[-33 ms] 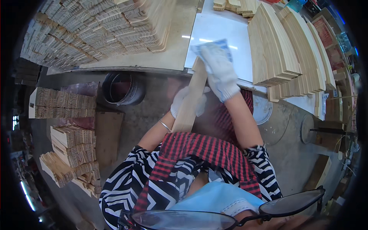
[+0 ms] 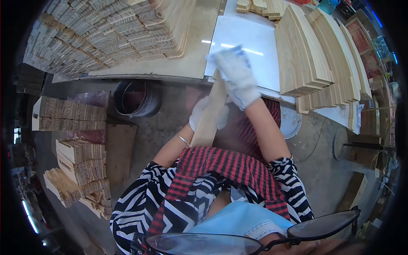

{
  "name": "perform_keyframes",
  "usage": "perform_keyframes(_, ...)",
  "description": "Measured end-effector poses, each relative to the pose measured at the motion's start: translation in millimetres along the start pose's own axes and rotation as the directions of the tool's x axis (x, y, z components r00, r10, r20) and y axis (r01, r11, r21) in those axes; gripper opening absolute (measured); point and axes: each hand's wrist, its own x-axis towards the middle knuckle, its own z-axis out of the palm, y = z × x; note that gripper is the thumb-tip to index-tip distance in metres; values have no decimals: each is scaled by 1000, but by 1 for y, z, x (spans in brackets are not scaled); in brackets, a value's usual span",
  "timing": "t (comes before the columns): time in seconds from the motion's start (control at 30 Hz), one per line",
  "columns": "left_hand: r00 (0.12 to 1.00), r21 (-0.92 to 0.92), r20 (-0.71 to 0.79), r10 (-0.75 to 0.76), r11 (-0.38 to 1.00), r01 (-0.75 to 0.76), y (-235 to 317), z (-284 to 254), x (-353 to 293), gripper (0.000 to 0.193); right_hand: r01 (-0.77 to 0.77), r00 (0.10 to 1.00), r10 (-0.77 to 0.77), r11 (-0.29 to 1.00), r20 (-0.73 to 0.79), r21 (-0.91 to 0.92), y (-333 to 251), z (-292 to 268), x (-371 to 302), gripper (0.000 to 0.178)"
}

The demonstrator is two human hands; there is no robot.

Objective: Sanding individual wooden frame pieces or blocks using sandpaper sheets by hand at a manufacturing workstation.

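Observation:
A long narrow wooden board [image 2: 208, 117] slants from my lap up to the edge of the white-topped worktable [image 2: 263, 70]. My left hand [image 2: 199, 114], in a white glove, wraps round the board from below, with fingers showing on its right side. Over the board's far end is my right hand [image 2: 236, 74], also gloved and smeared by motion. It presses a blue-and-white sheet [image 2: 238, 52] whose kind is too blurred to make out. The glove hides the board's far tip.
High stacks of cut wooden pieces [image 2: 114, 38] fill the table's left part. Curved boards [image 2: 301, 51] stand in rows at the right. More wood piles [image 2: 80, 161] are at my left, near a dark bucket [image 2: 136, 98] on the floor. A white bucket [image 2: 291, 121] stands under the table.
My right hand has shifted slightly left and towards me along the board, with the sheet. My left hand and the board stay in place.

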Motion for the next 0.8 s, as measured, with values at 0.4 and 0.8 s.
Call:
perform_keyframes(0.4, 777, 753, -572, 264, 545, 368, 45, 60, -6, 47, -301, 836, 513, 725, 193, -620, -2, -50, -38, 36)
perform_keyframes(0.8, 746, 782, -514, 424, -126, 611, 43, 104, -1, 65, -187, 936, 257, 943, 242, -276, -19, -11, -56, 61)
